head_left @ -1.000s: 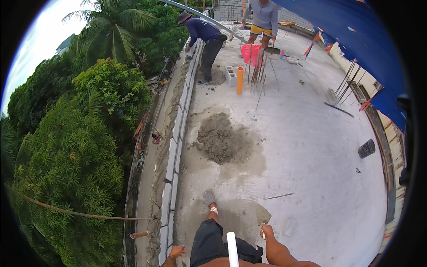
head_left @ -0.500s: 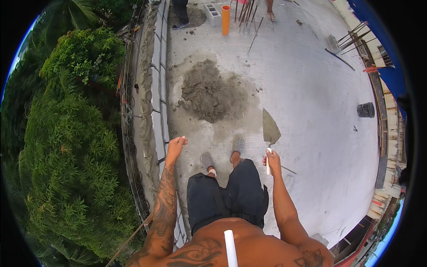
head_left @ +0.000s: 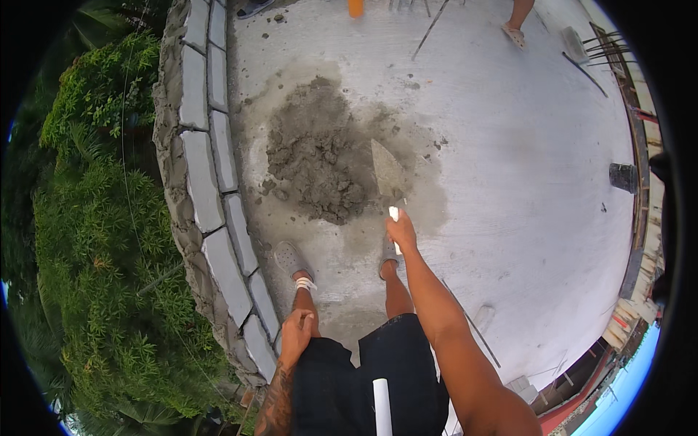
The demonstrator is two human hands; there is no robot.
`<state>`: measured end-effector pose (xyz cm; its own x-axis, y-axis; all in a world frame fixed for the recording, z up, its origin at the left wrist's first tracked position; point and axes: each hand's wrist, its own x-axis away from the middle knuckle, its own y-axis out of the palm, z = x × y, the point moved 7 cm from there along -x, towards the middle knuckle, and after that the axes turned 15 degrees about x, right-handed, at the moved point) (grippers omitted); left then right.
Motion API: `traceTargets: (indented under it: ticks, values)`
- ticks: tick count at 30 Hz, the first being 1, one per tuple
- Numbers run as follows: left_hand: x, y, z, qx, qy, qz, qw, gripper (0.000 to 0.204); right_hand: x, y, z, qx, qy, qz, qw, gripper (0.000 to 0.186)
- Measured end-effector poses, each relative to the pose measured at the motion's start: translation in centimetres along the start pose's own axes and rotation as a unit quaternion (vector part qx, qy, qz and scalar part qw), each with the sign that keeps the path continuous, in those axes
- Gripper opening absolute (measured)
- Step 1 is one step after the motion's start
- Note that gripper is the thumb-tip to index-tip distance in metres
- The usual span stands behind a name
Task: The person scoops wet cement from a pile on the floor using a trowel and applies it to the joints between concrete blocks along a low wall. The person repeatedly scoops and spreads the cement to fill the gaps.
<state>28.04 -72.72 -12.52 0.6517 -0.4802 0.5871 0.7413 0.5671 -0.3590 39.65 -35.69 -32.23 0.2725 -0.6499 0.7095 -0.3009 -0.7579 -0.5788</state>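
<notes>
My right hand (head_left: 402,232) is closed around the white handle of a pointed trowel (head_left: 387,171). The trowel's mortar-smeared blade points away from me, at the right side of a heap of wet grey mortar (head_left: 314,156) on the floor. It is hard to see whether the blade touches the floor or hovers just over it. My left hand (head_left: 296,333) rests by my left knee with its fingers curled and nothing visible in them. Both my feet, in grey clogs (head_left: 291,259), stand on the near side of the heap.
Along the left runs a low block wall (head_left: 206,182) with mortar on its outer side, and trees (head_left: 109,254) beyond it. Another person's foot (head_left: 514,35) is at the far right. A black bucket (head_left: 622,177) lies near the right edge. A thin rod (head_left: 471,323) is beside my right arm.
My right hand has carried the trowel leftward and forward to the mortar heap. My left hand has dropped to my knee. The view has tilted down, and the other person's foot appears farther right.
</notes>
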Motion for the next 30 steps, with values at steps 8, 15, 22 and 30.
traceTargets:
  ticks: [8,15,22,30]
  values:
    - [-16.6,13.5,-11.9,-0.059,0.064,-0.249,0.964,0.016,-10.5,4.2,18.9,0.241,0.138,0.003,0.961,0.043]
    - [-14.1,17.6,-14.7,-0.093,-0.011,-0.386,0.918,0.025,-18.4,29.2,4.4,0.064,0.017,-0.137,0.988,0.035]
    - [-18.5,16.2,-13.6,-0.023,-0.049,-0.31,0.949,0.023,-16.3,24.8,-1.9,0.086,-0.005,-0.207,0.975,0.032]
    - [-19.4,15.7,-13.8,0.008,-0.064,-0.297,0.953,0.025,-17.4,28.6,-0.5,0.219,-0.053,0.087,0.97,0.043]
